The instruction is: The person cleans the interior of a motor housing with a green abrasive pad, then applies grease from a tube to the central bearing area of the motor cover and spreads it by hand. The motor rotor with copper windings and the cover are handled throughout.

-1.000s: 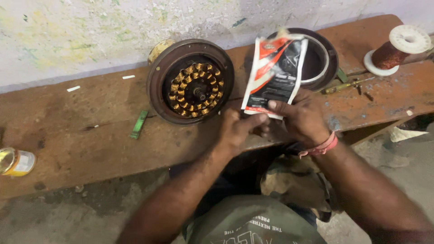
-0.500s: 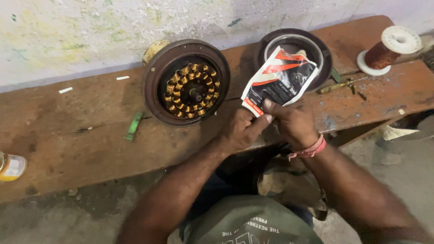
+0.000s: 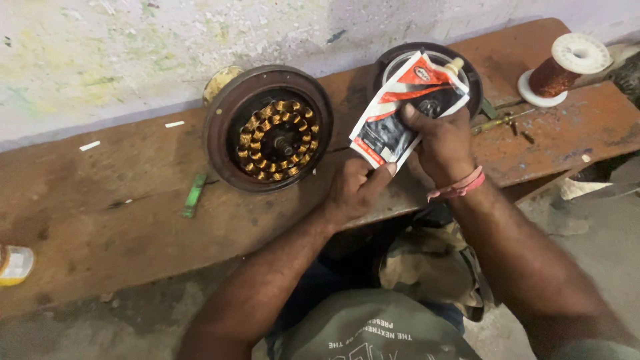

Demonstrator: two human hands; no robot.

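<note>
Both my hands hold a flat red, white and black pouch (image 3: pixel 407 107) with a small white nozzle at its top, above the front part of a worn wooden bench (image 3: pixel 120 220). My right hand (image 3: pixel 437 143) grips the pouch's middle, a pink band on its wrist. My left hand (image 3: pixel 357 190) pinches the pouch's lower corner. To the left lies a round brown motor housing (image 3: pixel 268 128) with a ring of copper windings inside. Behind the pouch sits a second round dark cover (image 3: pixel 470 70), partly hidden.
A spool of copper wire (image 3: pixel 565 67) stands at the bench's right end. A screwdriver (image 3: pixel 500 121) lies near it. A green strip (image 3: pixel 194 194) rests left of the housing, a yellow-and-white container (image 3: pixel 15 265) at far left. A painted wall runs behind.
The pouch has tilted and shifted a little to the right in my hands. My left hand now pinches its lower corner while my right hand holds higher up.
</note>
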